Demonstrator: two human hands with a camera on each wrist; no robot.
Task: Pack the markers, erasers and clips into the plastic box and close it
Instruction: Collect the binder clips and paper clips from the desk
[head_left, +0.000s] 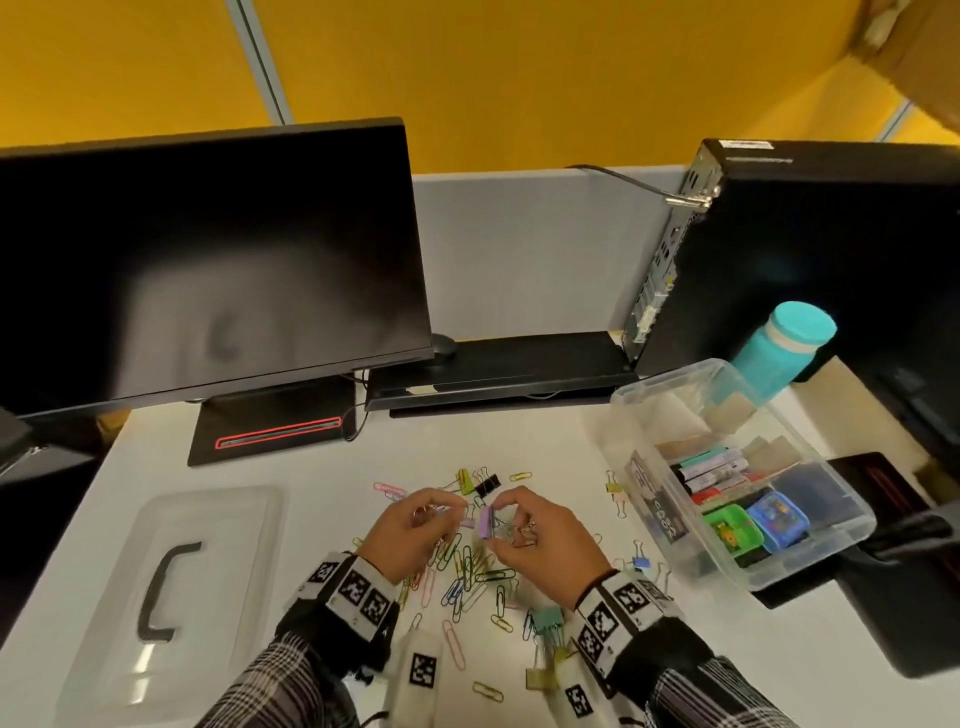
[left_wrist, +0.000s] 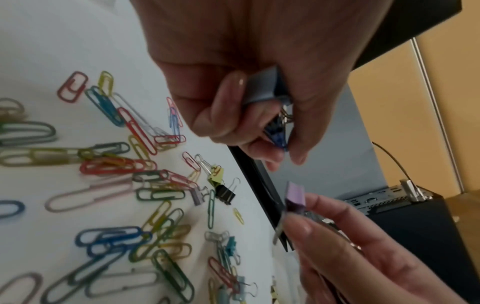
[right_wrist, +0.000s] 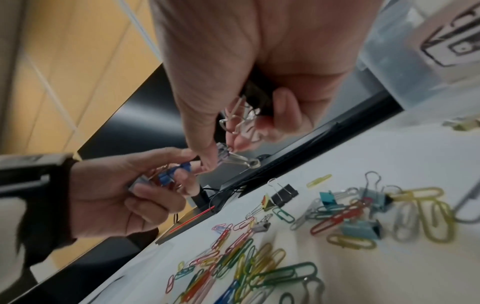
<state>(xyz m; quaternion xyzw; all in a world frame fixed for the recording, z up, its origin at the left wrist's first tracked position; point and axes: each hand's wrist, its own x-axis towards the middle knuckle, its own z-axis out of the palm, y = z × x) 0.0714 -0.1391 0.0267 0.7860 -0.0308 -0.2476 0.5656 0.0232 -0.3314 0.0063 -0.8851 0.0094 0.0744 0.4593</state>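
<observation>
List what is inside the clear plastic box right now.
Inside the plastic box: markers lying in a row, a green eraser, a blue eraser and a printed card against the near wall. Whatever lies beneath them is covered.

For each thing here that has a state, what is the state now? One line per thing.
plastic box: open, markers and erasers inside
lid: off, flat on the desk
left hand: holds blue binder clips
right hand: pinches purple binder clip
paper clips: loose on the desk
monitor: screen dark
</observation>
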